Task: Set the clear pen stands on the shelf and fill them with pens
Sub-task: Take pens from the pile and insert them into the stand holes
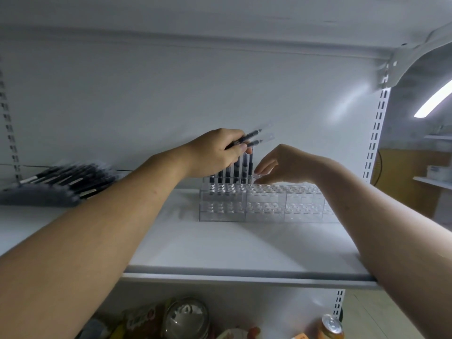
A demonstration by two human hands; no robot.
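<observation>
Black pens (236, 168), clear stands (264, 204), white shelf (220, 245).

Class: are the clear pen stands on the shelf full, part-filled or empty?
Part-filled: upright pens stand only at the left end of the clear pen stands; the holes further right are empty.

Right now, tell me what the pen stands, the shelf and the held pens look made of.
The pen stands: clear glossy hard plastic, perhaps acrylic; the shelf shows through, hole rims glint. That shelf: probably white painted metal, smooth satin; thin folded front lip. The pens in the left hand: likely plastic, dark barrels, clear caps.
</observation>
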